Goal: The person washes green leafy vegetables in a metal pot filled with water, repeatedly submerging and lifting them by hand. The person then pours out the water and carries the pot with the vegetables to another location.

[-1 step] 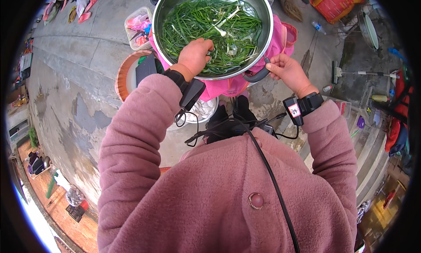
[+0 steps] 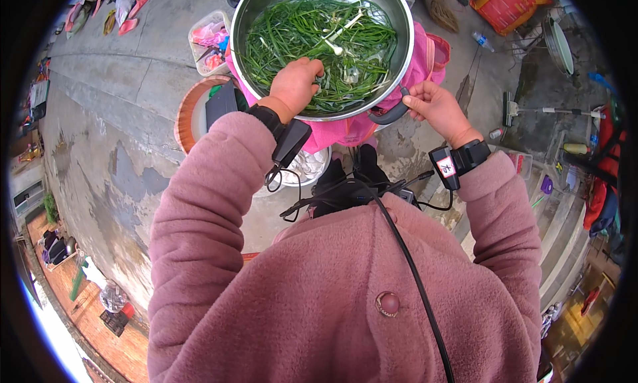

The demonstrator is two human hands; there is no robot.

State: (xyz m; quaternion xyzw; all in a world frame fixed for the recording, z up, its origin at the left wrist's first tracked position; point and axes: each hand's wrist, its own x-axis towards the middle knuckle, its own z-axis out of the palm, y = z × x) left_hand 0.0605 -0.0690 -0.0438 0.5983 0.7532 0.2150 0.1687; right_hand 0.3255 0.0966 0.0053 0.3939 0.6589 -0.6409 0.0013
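A wide steel pot (image 2: 407, 57) with dark handles is at the top middle. It holds long, thin green onions (image 2: 362, 36), some with white bulbs, lying in what looks like water. Reaching over the near left rim, my left hand (image 2: 294, 85) has its fingers curled down among the greens. Its fingertips are partly hidden, so I cannot see what is between them. At the near right side, my right hand (image 2: 435, 109) is closed, thumb and fingers pinching the end of the dark pot handle (image 2: 391, 114).
Pink cloth (image 2: 339, 132) lies beneath the pot. Left of it are a white basket (image 2: 198, 56) and a wood-coloured tub (image 2: 184, 120). A basin with white contents (image 2: 307, 167) sits below. Steps (image 2: 565, 250) and a squeegee (image 2: 510, 109) are at right. A black cable (image 2: 412, 263) crosses my coat.
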